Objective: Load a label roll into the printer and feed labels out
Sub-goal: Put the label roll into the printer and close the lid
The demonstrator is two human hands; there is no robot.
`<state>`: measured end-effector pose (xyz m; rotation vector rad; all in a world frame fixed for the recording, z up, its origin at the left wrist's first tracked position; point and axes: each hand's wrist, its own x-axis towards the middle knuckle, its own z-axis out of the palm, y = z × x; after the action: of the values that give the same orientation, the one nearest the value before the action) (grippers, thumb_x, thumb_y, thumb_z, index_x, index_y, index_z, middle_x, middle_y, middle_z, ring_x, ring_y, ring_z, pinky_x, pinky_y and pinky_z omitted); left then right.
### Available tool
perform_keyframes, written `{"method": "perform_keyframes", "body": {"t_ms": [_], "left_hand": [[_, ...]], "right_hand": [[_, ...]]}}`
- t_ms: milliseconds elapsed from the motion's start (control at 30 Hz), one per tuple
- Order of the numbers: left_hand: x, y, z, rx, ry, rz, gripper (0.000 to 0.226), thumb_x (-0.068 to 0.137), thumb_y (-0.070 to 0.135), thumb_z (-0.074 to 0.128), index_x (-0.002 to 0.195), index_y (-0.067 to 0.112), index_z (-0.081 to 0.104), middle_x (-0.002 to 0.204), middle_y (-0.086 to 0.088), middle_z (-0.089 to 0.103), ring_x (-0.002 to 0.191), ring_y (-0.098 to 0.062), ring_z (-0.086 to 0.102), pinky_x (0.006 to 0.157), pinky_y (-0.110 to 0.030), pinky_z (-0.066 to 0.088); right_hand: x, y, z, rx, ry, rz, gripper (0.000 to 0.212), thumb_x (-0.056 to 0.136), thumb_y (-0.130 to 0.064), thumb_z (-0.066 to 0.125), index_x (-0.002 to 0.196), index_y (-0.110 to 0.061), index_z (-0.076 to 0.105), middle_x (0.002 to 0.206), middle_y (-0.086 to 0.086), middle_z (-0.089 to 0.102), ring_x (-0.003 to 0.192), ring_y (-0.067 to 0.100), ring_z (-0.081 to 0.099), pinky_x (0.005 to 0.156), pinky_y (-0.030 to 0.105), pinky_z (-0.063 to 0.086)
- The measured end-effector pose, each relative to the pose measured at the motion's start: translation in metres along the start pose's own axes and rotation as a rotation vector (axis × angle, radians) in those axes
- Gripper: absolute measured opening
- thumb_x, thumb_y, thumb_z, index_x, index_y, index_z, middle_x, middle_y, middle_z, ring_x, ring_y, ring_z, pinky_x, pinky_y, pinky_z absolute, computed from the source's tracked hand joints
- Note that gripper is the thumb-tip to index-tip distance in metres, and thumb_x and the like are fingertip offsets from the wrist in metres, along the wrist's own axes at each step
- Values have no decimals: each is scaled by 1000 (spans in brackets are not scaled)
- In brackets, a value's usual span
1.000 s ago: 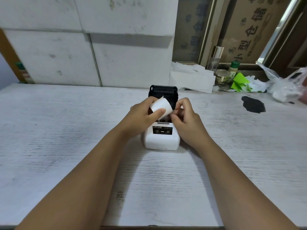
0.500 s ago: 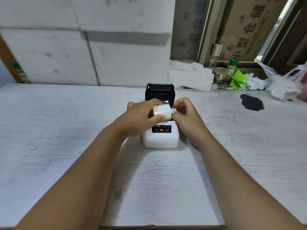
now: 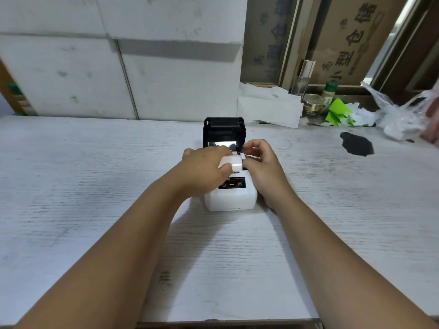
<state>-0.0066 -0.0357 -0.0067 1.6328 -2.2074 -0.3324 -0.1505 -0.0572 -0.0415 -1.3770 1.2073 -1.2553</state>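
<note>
A small white label printer stands in the middle of the white wooden table, its black lid tipped open toward the wall. My left hand grips a white label roll just above the printer's open bay. My right hand pinches the roll's right end and a loose strip of label between thumb and fingers. The bay itself is mostly hidden behind my hands. The printer's black control strip faces me.
Crumpled white paper leans on the wall behind the printer. A glass jar, a green-capped bottle, green paper scraps and a plastic bag crowd the back right. A black patch marks the table there.
The roll has come down from a tilted, raised position to lie level just over the printer's bay. My right hand has shifted to the roll's right end.
</note>
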Motion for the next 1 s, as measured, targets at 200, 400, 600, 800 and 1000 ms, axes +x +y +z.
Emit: {"method": "perform_keyframes", "body": {"t_ms": [200,400,600,800,1000], "left_hand": [[-3,5,2,-21,77,-12,25,94,26,37,110,19,55,88,3,57,82,-18,48,84,-32,30],[-1,4,5,9,163,-6,25,95,30,36,103,22,58,85,2,65,83,-18,55,93,-33,29],[0,3,7,-25,240,-5,24,95,24,40,102,18,62,76,6,57,77,-19,50,76,-30,31],[1,2,9,-28,268,-24,22,94,25,42,100,19,63,57,13,44,71,-21,49,66,-28,30],[1,4,7,4,311,-24,22,92,23,44,92,17,65,63,3,54,71,-26,57,61,-32,43]], "right_hand": [[0,-1,0,-37,3,-16,26,81,-3,54,97,-23,58,109,-4,63,109,16,59,94,36,49],[0,-1,1,-62,14,-36,22,82,-6,55,96,-23,59,104,-7,64,105,16,60,91,33,48],[-1,-2,1,-64,22,-58,12,89,-13,53,89,-24,58,89,-13,61,86,13,59,82,29,47],[-3,-4,2,-76,46,-69,16,90,-15,53,83,-29,58,86,-12,61,85,14,58,82,29,46],[-4,-5,3,-101,99,-63,10,90,-24,54,81,-26,58,80,-12,61,81,9,57,78,27,45]]}}
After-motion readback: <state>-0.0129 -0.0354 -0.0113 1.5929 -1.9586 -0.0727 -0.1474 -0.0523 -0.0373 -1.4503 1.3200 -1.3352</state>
